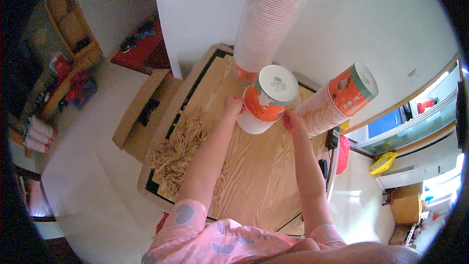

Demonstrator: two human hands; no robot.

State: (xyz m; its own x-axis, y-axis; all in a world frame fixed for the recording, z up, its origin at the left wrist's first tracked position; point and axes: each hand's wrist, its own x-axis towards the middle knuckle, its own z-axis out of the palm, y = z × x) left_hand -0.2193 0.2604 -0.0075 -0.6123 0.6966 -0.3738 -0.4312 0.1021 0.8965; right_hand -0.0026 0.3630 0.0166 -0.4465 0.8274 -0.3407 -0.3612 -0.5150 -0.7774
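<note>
The left hand [235, 104] and right hand [292, 121] hold an orange tub [265, 106] near the table [259, 181]'s far edge. A tall cup stack [271, 19] stands behind; messy string [178, 154] lies by the left edge.

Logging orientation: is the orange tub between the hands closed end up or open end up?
Closed end up: the orange tub shows a white disc covering its top.

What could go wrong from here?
The tall stack of tubs stands close behind the orange tub between the left hand and right hand; a bump might topple it. The right hand is also near the shorter stack, so it could knock that. The left forearm passes over the string pile and might drag loose strands.
</note>
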